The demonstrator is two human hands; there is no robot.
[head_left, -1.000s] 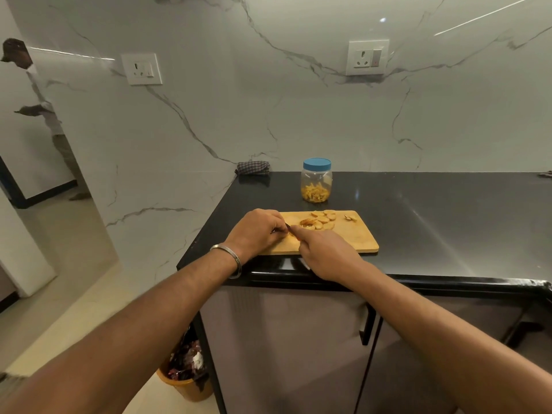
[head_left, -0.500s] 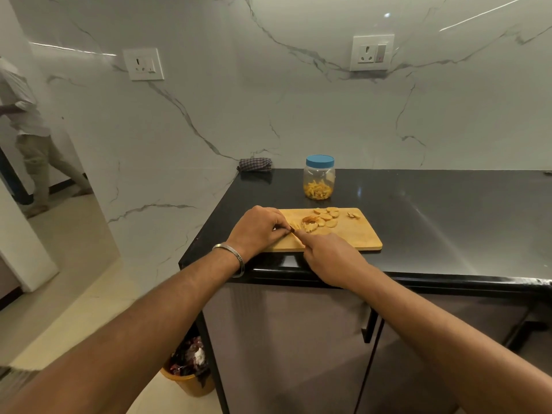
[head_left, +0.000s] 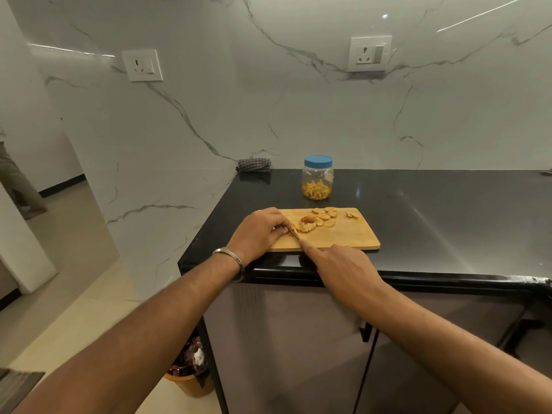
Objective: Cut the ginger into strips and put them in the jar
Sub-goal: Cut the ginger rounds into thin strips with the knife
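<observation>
I see my right hand (head_left: pixel 343 264) gripping the knife (head_left: pixel 294 233), blade running toward eleven o'clock; my left hand (head_left: pixel 260 231), nearer, pins ginger slices (head_left: pixel 304 227) at its three o'clock.

1. I see a white marble wall (head_left: pixel 298 115) with two sockets (head_left: pixel 142 65).
2. A glossy black table (head_left: pixel 448 222) stands on grey cabinets (head_left: pixel 298 339).
3. Cream floor (head_left: pixel 74 294) lies left; an orange bin (head_left: pixel 191 383) stands there.

no readable text, labels, brands or numbers anywhere
</observation>
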